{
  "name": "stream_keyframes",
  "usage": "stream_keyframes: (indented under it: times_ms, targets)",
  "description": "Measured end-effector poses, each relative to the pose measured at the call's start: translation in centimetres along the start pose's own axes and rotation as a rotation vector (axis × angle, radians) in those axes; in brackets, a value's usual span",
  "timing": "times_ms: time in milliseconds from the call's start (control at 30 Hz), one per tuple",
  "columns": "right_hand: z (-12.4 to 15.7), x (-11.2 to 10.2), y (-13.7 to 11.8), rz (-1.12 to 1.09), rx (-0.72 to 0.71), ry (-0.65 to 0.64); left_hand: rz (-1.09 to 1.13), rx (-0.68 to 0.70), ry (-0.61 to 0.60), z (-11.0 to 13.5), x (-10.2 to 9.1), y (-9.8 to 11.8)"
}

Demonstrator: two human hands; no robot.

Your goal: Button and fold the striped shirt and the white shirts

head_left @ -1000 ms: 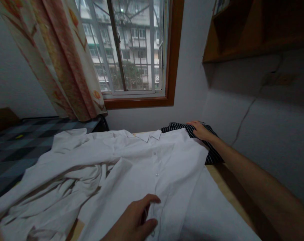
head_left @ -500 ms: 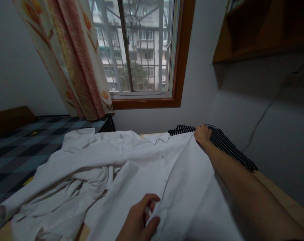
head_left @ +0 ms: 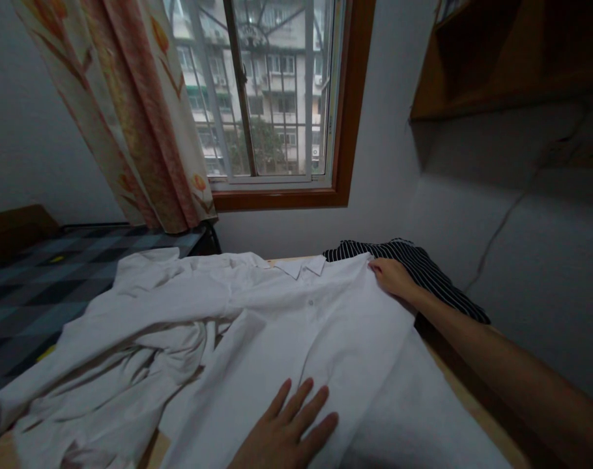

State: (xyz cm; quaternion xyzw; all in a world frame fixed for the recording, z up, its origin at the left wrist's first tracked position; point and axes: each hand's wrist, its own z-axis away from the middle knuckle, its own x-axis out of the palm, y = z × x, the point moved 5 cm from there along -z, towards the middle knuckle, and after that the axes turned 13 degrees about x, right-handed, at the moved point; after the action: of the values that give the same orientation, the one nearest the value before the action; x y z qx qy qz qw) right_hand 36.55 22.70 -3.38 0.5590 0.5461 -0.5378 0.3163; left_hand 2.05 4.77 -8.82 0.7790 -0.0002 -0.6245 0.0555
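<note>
A white button-up shirt (head_left: 272, 339) lies spread over the table, its collar toward the window and its right side folded inward across the front. My left hand (head_left: 291, 423) rests flat on the shirt near the bottom of the view, fingers spread. At the shirt's far right corner, by the shoulder, my right hand (head_left: 391, 277) pinches the fabric edge between thumb and fingers. To the left, a sleeve stretches toward the lower left corner, beside a crumpled heap of white cloth (head_left: 164, 358).
Behind my right hand lies a black-and-white striped cloth (head_left: 423, 267). A bed with a checked cover (head_left: 27, 299) stands at the left. The wooden table edge (head_left: 465, 391) shows on the right. A curtain (head_left: 144, 130) hangs beside the window, and a wooden shelf (head_left: 472, 85) is mounted upper right.
My left hand has let go of the shirt's front edge and opened flat on it. The lifted fabric now lies flatter. My right hand has come slightly nearer, still holding the corner.
</note>
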Motion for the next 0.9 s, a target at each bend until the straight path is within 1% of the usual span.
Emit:
stream_keyframes:
  times_ms: [67, 133, 200, 300, 433, 533, 633, 700, 733, 800, 900]
  targets:
    - [0.4, 1.6, 0.0, 0.022, -0.028, -0.100, -0.011, 0.019, -0.007, 0.3, 0.9, -0.3]
    - [0.1, 3.0, 0.0, 0.027, -0.019, -0.131, -0.031, 0.030, -0.009, 0.5, 1.2, -0.4]
    - [-0.6, 4.2, 0.0, 0.036, 0.019, -0.151, -0.054, 0.033, 0.000, 0.6, 1.1, -0.5]
    - [-1.6, 5.6, 0.0, 0.051, 0.115, -0.171, -0.109, 0.027, 0.011, 0.8, 1.3, -0.4]
    - [-2.1, 6.3, 0.2, 0.093, 0.212, -0.156, -0.160, -0.019, -0.021, 1.1, 2.5, -0.2]
    - [-1.8, 5.9, 0.0, 0.146, 0.229, -0.122, -0.125, -0.071, -0.057, 0.9, 2.6, 0.1]
    - [-1.1, 4.9, -1.0, 0.206, 0.228, -0.011, -0.030, -0.102, -0.139, 0.5, 1.5, 0.7]
    - [-0.2, 4.6, -2.2, 0.217, 0.168, 0.039, 0.046, -0.116, -0.179, 0.2, 0.1, 1.2]
    - [0.3, 4.7, -2.8, 0.214, 0.126, 0.031, 0.083, -0.126, -0.182, 0.2, -0.6, 1.4]
    - [1.5, 5.5, -3.6, 0.215, 0.065, -0.027, 0.156, -0.147, -0.159, 0.2, -1.9, 2.0]
    - [2.9, 6.7, -3.7, 0.256, 0.058, -0.086, 0.314, -0.171, -0.064, 0.3, -3.1, 2.5]
